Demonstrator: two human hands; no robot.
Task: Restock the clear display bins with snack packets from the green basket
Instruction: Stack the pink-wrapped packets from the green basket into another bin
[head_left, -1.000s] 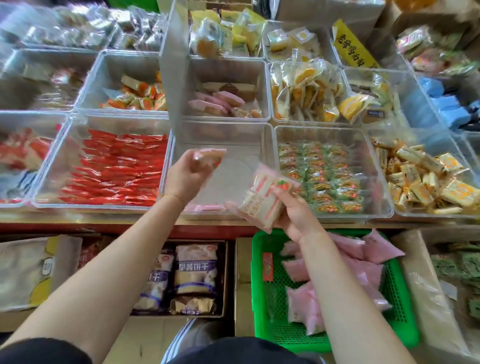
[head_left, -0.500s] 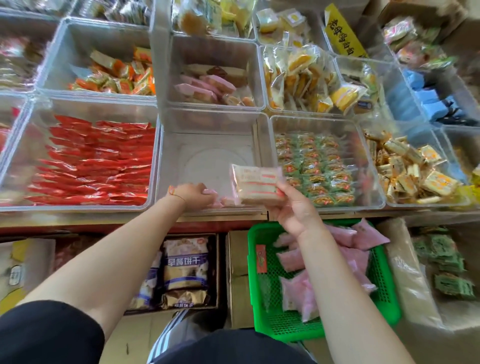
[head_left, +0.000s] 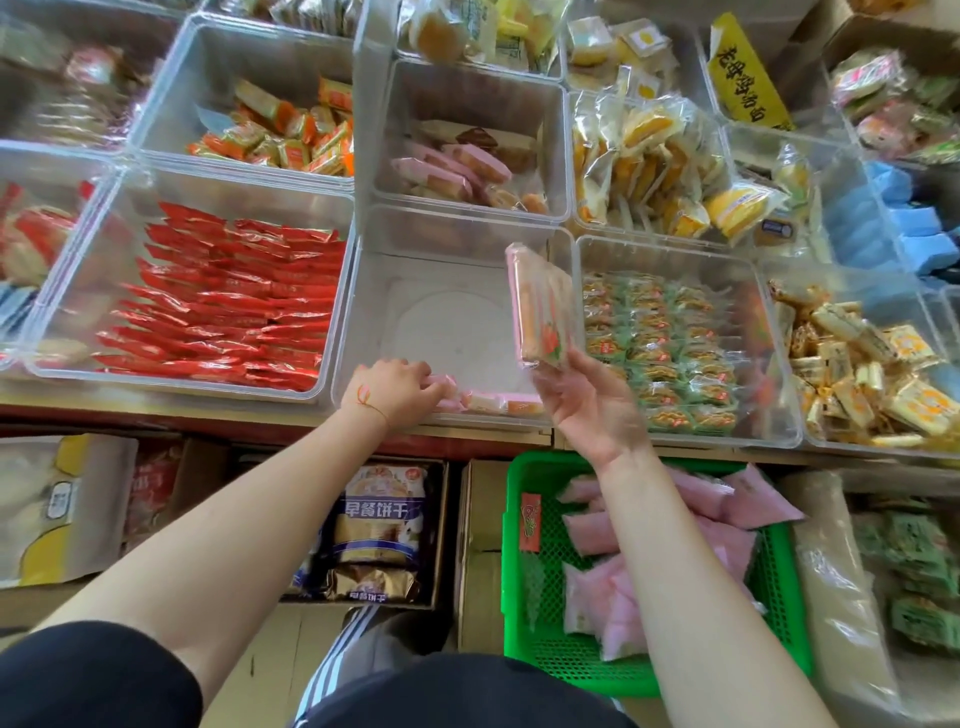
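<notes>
Display counter, upper two thirds of frame: a grid of clear plastic bins. Centre bin (head_left: 374, 291), nearly bare, holds a short row of pink snack packets (head_left: 493, 402) along its near wall only. Bin at left (head_left: 78, 249) carries rows of red foil packets (head_left: 228, 306); bin at right (head_left: 769, 332) carries green-wrapped packets (head_left: 660, 343); far right bin holds yellow-and-white wrapped pieces (head_left: 872, 374); the bin behind centre holds pink bars (head_left: 452, 166); upper left of centre, orange packets (head_left: 291, 140). Green basket (head_left: 524, 597), lower right of frame, below the counter edge, contains a loose heap of pink packets (head_left: 691, 525). Cardboard box (head_left: 441, 519), lower centre, holds blue biscuit bags (head_left: 379, 519). Right hand (head_left: 587, 405), raised over the centre bin's right wall, pinches a clear-fronted pink packet (head_left: 540, 306) by its lower end; packet stands nearly upright. Left hand (head_left: 389, 389), at the centre bin's near wall, fingers curled over the leftmost packet of the row; whether it grips or only presses cannot be told.
</notes>
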